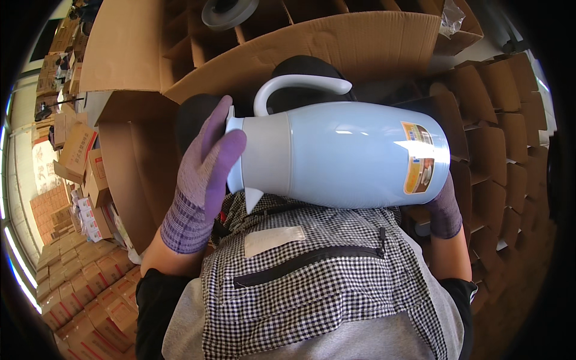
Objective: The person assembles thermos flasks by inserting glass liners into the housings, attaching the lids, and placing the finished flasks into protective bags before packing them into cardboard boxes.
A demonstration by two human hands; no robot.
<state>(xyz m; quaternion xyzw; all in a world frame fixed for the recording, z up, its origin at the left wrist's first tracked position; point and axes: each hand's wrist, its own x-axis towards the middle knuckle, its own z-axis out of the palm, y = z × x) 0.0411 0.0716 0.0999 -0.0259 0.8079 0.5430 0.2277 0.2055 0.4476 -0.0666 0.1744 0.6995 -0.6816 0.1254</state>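
Observation:
A light blue vacuum jug (354, 153) lies on its side across my lap, held between both hands. Its grey handle (300, 81) points away from me, and its spout (252, 198) toward me. My left hand (207, 162), in a purple-and-grey knitted glove, presses on the lid end at the left, thumb over the lid's edge. My right hand (444, 210), gloved alike, supports the base end at the right; its fingers are hidden behind the jug. An orange label (418, 159) sits near the base.
An open carton (312, 45) with cardboard dividers stands ahead, a round translucent lid-like piece (230, 15) on it. More divider grids (492, 144) stand to the right. Stacked cartons (90, 300) fill the left side. I wear a checked apron (288, 300).

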